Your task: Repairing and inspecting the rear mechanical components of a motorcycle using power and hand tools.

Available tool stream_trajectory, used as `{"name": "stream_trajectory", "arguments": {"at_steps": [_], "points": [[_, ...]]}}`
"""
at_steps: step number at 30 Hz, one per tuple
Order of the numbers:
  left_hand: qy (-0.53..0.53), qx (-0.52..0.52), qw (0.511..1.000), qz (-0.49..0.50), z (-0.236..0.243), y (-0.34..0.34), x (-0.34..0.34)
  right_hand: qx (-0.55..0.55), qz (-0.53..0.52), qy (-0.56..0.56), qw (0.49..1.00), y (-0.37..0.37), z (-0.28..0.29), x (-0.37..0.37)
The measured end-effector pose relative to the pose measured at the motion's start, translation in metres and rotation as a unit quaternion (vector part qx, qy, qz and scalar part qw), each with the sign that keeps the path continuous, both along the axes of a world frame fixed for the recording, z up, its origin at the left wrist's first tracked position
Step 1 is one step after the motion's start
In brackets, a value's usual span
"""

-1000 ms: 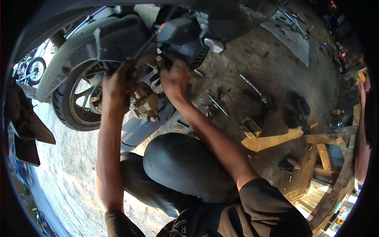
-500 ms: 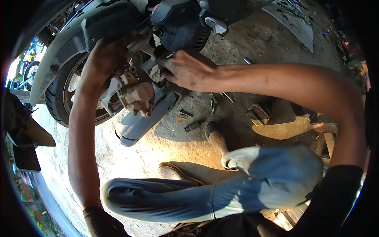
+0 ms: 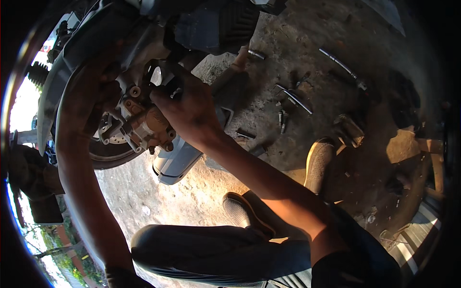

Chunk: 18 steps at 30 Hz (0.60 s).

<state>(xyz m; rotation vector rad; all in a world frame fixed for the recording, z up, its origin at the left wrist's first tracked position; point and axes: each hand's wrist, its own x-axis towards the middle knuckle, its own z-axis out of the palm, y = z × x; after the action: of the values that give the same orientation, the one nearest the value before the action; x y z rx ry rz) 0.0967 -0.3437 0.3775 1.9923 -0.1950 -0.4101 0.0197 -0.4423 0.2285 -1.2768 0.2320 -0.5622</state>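
My left hand [image 3: 101, 86] is in shadow at the rear wheel [image 3: 117, 158] of a scooter, its curled fingers just left of a dusty metal brake caliper [image 3: 149, 122]; what they grip is unclear. My right hand [image 3: 189, 108] reaches to the caliper's upper right, fingers bent round a dark part beside a shiny piece [image 3: 156, 77] that I cannot make out clearly. Black plastic housing [image 3: 213, 29] and the fender [image 3: 50, 115] overhang both hands. Beneath the caliper lies the silver-grey exhaust muffler [image 3: 175, 165].
Several tools lie on the concrete floor, among them a long bar [image 3: 338, 62], a shorter bar [image 3: 297, 101] and a socket [image 3: 245, 134]. A block [image 3: 348, 129] sits farther right, near my shoe [image 3: 317, 163]. A wooden frame [image 3: 432, 158] stands at the right edge.
My right hand has moved down and left against the caliper area; its forearm now slants diagonally. My left hand stays among the wheel parts. The view has shifted and my legs show differently.
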Motion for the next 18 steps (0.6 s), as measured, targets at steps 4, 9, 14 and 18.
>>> {"name": "stream_trajectory", "arguments": {"at_steps": [4, 9, 14, 18], "points": [[-0.037, 0.039, 0.996, 0.066, -0.002, -0.008, -0.007, -0.014, 0.030, 0.024, 0.999, -0.004, 0.002, 0.006], [-0.033, 0.011, 0.996, 0.077, -0.006, -0.009, -0.006, -0.104, 0.068, 0.005, 0.992, -0.018, 0.007, 0.034], [-0.008, 0.004, 1.000, 0.029, -0.017, -0.008, -0.003, 0.112, 0.203, -0.114, 0.966, -0.019, 0.004, 0.045], [0.003, 0.040, 0.995, 0.093, -0.035, -0.015, -0.002, 0.170, 0.240, -0.089, 0.952, -0.015, -0.004, 0.039]]}}
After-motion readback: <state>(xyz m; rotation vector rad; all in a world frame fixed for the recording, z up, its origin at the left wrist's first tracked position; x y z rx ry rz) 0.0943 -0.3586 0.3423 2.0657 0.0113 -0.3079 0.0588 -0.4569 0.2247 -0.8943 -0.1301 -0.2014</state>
